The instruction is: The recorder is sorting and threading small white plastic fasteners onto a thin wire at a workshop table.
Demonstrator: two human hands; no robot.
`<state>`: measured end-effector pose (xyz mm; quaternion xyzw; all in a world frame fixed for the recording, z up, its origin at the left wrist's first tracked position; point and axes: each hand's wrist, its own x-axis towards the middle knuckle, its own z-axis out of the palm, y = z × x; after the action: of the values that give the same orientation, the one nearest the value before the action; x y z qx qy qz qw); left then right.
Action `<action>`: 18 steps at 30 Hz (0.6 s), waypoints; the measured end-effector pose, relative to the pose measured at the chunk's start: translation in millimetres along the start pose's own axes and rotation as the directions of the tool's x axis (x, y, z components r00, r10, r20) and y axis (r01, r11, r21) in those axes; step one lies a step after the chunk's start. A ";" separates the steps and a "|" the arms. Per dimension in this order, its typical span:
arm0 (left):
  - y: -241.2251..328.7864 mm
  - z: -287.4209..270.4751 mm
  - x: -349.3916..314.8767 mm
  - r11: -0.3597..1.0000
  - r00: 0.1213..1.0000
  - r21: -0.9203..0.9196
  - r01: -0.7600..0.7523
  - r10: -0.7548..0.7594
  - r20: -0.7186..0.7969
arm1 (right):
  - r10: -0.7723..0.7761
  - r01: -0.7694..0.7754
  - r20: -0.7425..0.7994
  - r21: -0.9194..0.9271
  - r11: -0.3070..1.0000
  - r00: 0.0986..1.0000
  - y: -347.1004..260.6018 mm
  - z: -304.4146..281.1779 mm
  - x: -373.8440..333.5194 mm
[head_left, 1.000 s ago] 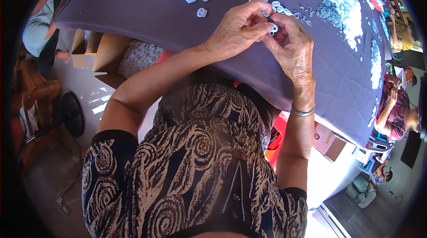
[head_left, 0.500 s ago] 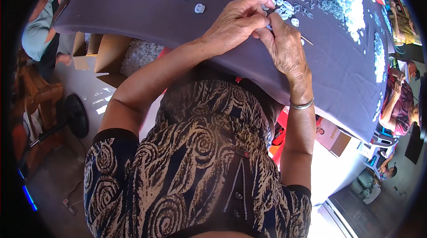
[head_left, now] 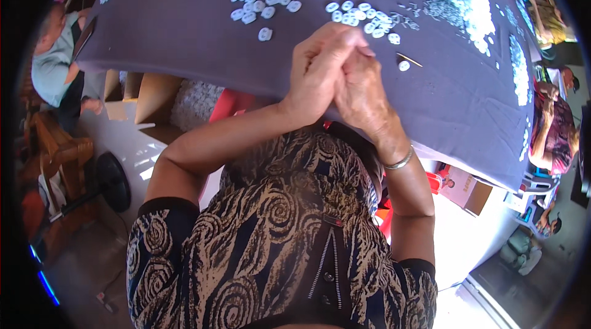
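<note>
My left hand [head_left: 313, 80] and my right hand [head_left: 362, 90] are pressed together over the near edge of the table. Their fingers are closed against each other, and whatever lies between the palms is hidden. Just beyond them lies a loose group of small white oval plastic pieces with two holes [head_left: 369, 28]. A second group of the same white pieces [head_left: 258, 6] is farther left. One lone white piece [head_left: 404, 65] rests to the right of my right hand, touching or close by a thin tan stick [head_left: 411, 60].
A dark cloth [head_left: 184, 27] covers the table. Heaped white pieces [head_left: 471, 3] and small dark metal bits [head_left: 446, 6] lie at the far right. Open cardboard boxes [head_left: 157, 98] stand below the left edge. Other people sit at the left and right, and a black round-based stand [head_left: 114, 181] is on the floor.
Both hands have drawn back toward my body, from fingertips pinched together near the right group to palms pressed together. The lone white piece by the stick has come into view.
</note>
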<state>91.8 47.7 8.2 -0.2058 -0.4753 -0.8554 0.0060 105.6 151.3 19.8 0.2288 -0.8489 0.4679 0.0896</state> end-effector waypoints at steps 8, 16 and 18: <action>-2.9 -3.5 1.9 0.985 0.969 -0.046 0.169 -0.174 -0.176 | -0.116 0.114 -0.005 -0.137 0.984 0.993 18.2 12.8 4.8; -8.2 -7.0 2.0 0.980 0.966 -0.054 0.190 -0.196 -0.171 | -0.120 0.119 0.000 -0.146 0.982 0.993 23.5 14.9 0.3; -13.4 -10.8 2.5 0.980 0.965 -0.062 0.189 -0.197 -0.173 | -0.099 0.098 0.005 -0.154 0.983 0.995 24.4 15.0 -0.9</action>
<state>83.0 46.7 -6.8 -0.0812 -0.4711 -0.8775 -0.0393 95.8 150.2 -7.1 0.2622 -0.8701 0.3962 0.1312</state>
